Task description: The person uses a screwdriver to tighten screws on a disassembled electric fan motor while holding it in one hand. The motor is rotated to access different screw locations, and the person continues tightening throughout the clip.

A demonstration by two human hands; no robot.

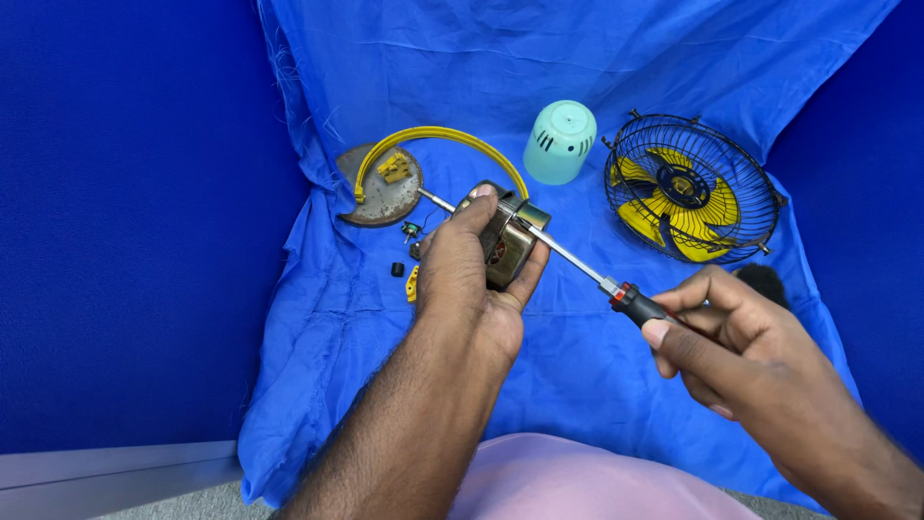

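Note:
My left hand (472, 284) grips a small metal fan motor (508, 243) and holds it up above the blue cloth (597, 385). My right hand (731, 337) holds a screwdriver (630, 300) by its black and red handle. Its long steel shaft (568, 256) runs up to the left, passing by the motor, and its tip shows beyond at the upper left. A thin wire hangs from the motor toward small parts on the cloth.
On the cloth lie a round grey metal base plate (377, 193) with a yellow curved bracket (452, 140), a mint-green plastic motor cover (560, 143), a black wire fan guard with yellow blades (688, 188), and small black and yellow pieces (402, 273).

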